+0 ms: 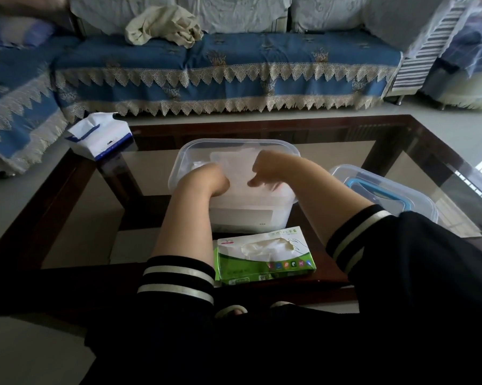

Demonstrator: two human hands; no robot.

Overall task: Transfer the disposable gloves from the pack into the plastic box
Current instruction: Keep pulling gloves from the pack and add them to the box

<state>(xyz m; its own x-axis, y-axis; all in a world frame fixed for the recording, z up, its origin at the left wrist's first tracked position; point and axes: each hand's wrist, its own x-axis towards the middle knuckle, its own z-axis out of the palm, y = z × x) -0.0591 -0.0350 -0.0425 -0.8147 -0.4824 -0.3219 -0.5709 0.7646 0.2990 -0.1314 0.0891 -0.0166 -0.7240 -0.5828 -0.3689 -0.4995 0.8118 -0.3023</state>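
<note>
Glass coffee table [417, 151] before you: both hands, left hand [210, 177] and right hand [264, 168], curl on limp, slippery gloves [234, 165] inside the plastic box [178, 173]; pinch each bundle mid-stack, beside the green pack [264, 257]

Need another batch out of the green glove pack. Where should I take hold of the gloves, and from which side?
Pinch the crumpled film bulging from the torn opening in the top of the green glove pack, coming from straight above. The pack lies flat with that opening facing up, so probably pull upward while steadying the pack.
</note>
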